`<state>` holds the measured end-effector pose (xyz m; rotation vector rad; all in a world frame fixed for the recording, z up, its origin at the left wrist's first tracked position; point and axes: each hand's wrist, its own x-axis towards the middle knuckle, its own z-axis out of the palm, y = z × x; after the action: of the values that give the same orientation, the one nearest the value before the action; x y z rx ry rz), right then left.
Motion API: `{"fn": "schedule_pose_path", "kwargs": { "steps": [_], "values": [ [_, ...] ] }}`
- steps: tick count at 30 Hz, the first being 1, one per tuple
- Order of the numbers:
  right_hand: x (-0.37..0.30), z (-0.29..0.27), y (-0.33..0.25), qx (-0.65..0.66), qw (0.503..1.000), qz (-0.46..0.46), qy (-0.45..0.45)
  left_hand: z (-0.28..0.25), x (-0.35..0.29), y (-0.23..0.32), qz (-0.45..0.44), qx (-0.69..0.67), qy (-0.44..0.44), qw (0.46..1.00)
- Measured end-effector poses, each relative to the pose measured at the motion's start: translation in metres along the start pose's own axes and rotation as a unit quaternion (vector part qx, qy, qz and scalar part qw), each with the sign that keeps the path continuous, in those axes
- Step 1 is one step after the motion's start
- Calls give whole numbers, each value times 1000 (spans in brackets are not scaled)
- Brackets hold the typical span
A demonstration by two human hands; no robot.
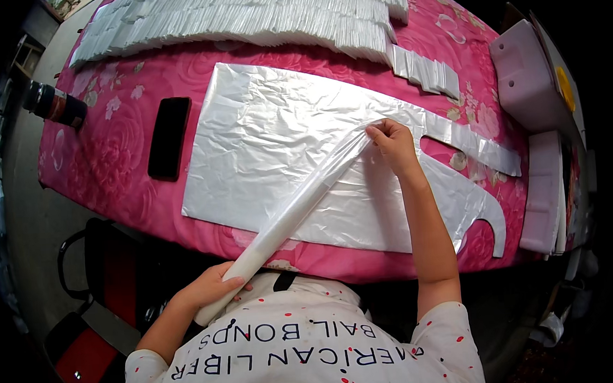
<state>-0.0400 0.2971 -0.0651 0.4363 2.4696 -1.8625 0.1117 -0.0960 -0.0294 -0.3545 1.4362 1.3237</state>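
A flat stack of white plastic carrier bags [260, 124] lies on the table, its handle loops pointing right. Across it slants one plastic bag [295, 210], gathered into a long narrow strip. My left hand [214, 286] is closed around the lower end of this strip, close to my lap. At the upper end, my right hand [393, 144] pinches the gathered plastic between thumb and fingers, just above the stack near the handle cut-outs. The strip looks taut between both hands. How the plastic is layered inside it cannot be seen.
Rows of small folded white packets [254, 19] line the table's far side. A black phone [170, 139] and a dark jar [55, 105] sit at left on the pink floral tablecloth [109, 172]. Pale pink bins [523, 62] stand at right; a red-and-black chair [91, 345] is at lower left.
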Motion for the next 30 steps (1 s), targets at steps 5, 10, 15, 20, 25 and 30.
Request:
{"fn": "schedule_pose_path", "kwargs": {
  "steps": [5, 10, 15, 20, 25, 30],
  "values": [
    [22, -109, 47, -94, 976, -76, 180, -31, -11, -14, 2, 110, -65, 992],
    [11, -128, 47, -18, 984, -62, 163, -35, -15, 14, 89, 229, -95, 965],
    [3, -65, 20, 5, 995, -61, 74, 6, 19, 103, 245, 477, -36, 844],
    [10, -31, 11, 23, 998, -51, 0, 34, 75, 144, 466, 626, 88, 619],
    [18, -26, 7, -10, 999, -44, -19, 47, 104, 124, 631, 595, 0, 498],
    [27, -30, 5, -46, 997, -26, -50, 51, 103, 84, 554, 679, -66, 476]
  ]
}}
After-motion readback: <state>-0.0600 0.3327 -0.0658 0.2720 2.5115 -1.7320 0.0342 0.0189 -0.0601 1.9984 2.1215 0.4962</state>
